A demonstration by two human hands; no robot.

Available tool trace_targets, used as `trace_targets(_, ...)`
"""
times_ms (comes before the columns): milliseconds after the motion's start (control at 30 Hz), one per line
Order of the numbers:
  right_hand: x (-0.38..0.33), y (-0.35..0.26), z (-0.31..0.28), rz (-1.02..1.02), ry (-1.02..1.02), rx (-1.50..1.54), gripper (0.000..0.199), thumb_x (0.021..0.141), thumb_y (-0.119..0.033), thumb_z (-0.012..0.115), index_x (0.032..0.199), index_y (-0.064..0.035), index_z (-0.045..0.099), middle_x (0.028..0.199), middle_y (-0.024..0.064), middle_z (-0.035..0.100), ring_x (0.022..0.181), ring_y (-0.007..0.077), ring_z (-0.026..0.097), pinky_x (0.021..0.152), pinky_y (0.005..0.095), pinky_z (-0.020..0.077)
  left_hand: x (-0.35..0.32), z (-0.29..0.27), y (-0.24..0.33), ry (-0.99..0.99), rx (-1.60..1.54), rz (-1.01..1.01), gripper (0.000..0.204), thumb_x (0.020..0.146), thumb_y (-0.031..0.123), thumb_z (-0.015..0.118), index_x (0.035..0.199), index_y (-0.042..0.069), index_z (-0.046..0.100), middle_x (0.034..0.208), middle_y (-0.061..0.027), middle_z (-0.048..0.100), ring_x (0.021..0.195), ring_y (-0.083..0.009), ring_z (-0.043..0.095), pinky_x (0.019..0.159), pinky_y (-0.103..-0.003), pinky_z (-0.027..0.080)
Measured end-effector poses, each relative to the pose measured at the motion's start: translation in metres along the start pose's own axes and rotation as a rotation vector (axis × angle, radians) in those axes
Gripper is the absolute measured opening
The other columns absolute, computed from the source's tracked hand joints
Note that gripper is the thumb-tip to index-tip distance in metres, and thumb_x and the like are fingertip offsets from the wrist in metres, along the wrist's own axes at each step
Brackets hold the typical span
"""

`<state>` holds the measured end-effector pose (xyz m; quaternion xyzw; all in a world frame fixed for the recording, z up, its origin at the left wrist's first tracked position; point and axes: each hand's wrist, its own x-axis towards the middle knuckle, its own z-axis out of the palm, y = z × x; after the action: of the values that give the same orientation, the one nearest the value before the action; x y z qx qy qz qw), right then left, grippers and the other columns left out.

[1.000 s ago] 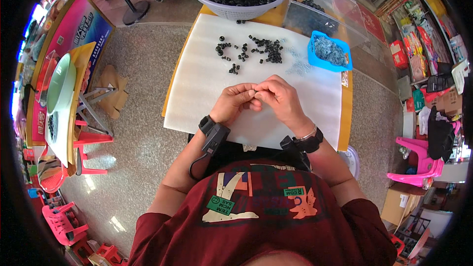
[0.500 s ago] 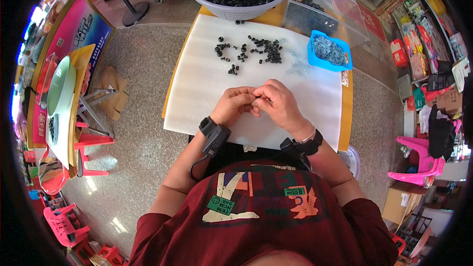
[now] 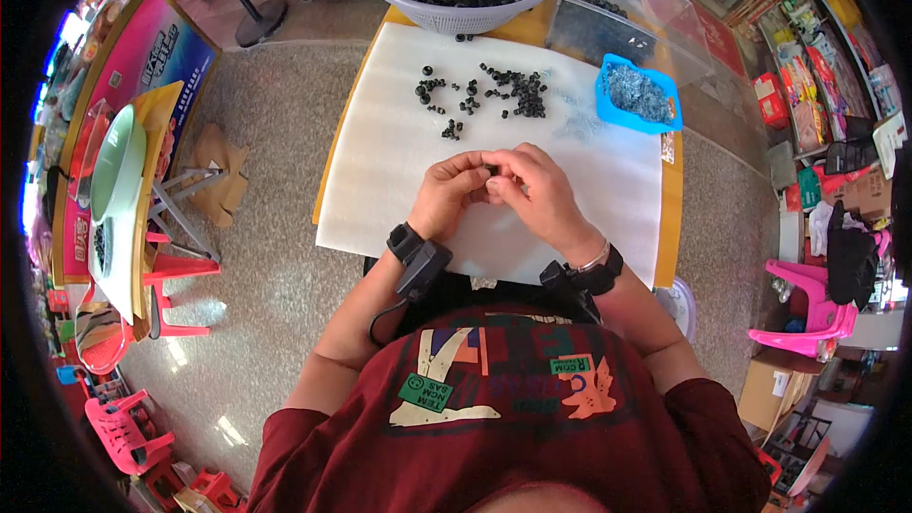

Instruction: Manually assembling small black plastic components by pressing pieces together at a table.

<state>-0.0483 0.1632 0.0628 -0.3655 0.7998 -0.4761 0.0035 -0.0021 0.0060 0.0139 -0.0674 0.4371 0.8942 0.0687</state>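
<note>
My left hand [image 3: 450,192] and my right hand [image 3: 534,188] meet over the near half of a white foam sheet [image 3: 380,171]. Between their pinched fingertips is a small black part [image 3: 491,170], mostly covered by the fingers. Both hands appear closed on it. Beyond them lie loose black knob-like parts [image 3: 524,95] in small clusters. To their right, small clear or silvery pieces [image 3: 578,122] are scattered on the sheet. A blue basket [image 3: 604,112] at the sheet's right edge holds many more such pieces.
A grey-lilac colander [image 3: 456,19] heaped with black parts stands at the far edge. Beside it is a clear plastic box [image 3: 608,33] with dark parts inside. A pink stool [image 3: 807,313] is at the right, a red stool [image 3: 176,271] at the left.
Both hands have shifted slightly away from my body, still together. More of the black part shows between the fingertips now.
</note>
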Motion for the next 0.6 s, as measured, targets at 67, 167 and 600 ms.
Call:
trace_targets(67,0.0,0.0,-0.001,-0.1,-0.029,-0.17,0.02,0.08,-0.006,0.059,0.1,-0.0067,0.06,0.083,0.0113,0.054,0.081,0.0299,0.055,0.071,0.0402,0.0452,-0.004,0.004,0.001,-0.001,0.027,0.009,0.031,0.091,0.01,0.053,0.118,-0.005,0.054,0.103,-0.01,0.064,0.085,-0.0166,0.063,0.078,-0.031,0.053)
trace_targets(167,0.001,0.008,-0.002,-0.097,-0.09,-0.224,0.016,0.079,-0.007,0.057,0.095,-0.0069,0.059,0.084,0.0125,0.055,0.083,0.0328,0.055,0.073,0.0436,0.0446,-0.006,0.004,0.001,-0.011,0.052,0.029,0.042,0.092,0.013,0.055,0.129,-0.005,0.044,0.11,-0.0115,0.061,0.093,-0.0186,0.062,0.082,-0.034,0.053)
trace_targets(600,0.143,0.046,-0.117,-0.053,0.552,-0.328,0.025,0.084,-0.011,0.061,0.108,-0.0078,0.061,0.077,0.0101,0.066,0.067,0.0254,0.064,0.062,0.036,0.0505,-0.002,-0.002,0.001,-0.062,-0.188,-0.001,0.041,0.096,0.017,0.05,0.13,-0.005,0.04,0.108,-0.0174,0.06,0.092,-0.0216,0.06,0.084,-0.035,0.051)
